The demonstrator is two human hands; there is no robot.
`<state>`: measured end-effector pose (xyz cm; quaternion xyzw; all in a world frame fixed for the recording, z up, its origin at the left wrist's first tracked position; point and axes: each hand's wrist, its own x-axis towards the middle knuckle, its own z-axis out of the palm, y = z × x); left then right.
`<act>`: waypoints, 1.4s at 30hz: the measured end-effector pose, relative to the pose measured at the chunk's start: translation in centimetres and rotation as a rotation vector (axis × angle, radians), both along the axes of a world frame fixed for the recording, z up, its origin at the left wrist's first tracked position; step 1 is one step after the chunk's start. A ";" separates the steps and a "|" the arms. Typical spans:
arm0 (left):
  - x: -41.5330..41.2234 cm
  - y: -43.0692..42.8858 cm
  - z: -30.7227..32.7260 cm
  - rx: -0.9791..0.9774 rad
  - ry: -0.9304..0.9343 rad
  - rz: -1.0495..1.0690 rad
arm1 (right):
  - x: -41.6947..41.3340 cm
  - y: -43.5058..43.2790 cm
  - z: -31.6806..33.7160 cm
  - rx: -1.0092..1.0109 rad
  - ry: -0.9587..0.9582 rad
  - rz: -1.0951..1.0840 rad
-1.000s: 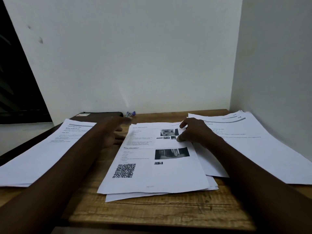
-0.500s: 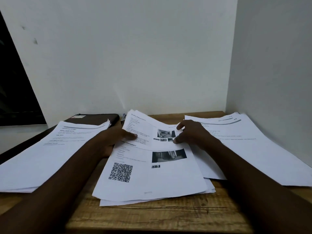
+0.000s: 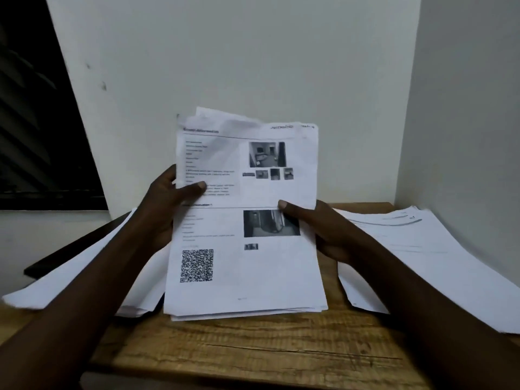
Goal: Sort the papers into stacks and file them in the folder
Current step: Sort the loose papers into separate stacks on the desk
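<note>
I hold the middle stack of papers [image 3: 253, 271] upright in both hands, its bottom edge resting on or just above the wooden table [image 3: 253, 353]. The top sheet shows photos and a QR code. My left hand [image 3: 168, 204] grips the stack's left edge, thumb on the front. On the right edge my right hand [image 3: 318, 229] does the same. A second paper stack [image 3: 78, 268] lies flat at the left, a third stack [image 3: 422, 260] at the right. Only a thin strip of the dark folder [image 3: 70, 246] shows beyond the left stack.
A white wall stands close behind the table and another closes in on the right. A dark window with a white sill is at the left. The table's front edge runs just below the held stack.
Both hands have gripped the middle stack by its sides and raised it from lying flat to standing upright in front of me. The left and right stacks have stayed put.
</note>
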<state>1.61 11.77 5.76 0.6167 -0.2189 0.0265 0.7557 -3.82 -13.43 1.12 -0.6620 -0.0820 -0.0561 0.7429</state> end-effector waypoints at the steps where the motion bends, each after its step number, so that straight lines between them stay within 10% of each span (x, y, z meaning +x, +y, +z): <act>1: -0.4 0.0 0.7 -0.011 -0.033 -0.010 | 0.0 0.6 0.4 0.052 -0.033 -0.022; 9: -2.8 -0.7 6.2 -0.074 -0.311 -0.004 | -3.6 2.4 9.2 -0.125 -0.494 -0.309; 26: -2.3 -1.5 3.7 0.012 -0.152 0.032 | -4.5 1.5 9.0 -0.099 -0.451 -0.380; 42: 1.2 1.2 -2.2 0.115 0.437 -0.294 | 0.5 1.0 1.5 -0.008 0.264 0.106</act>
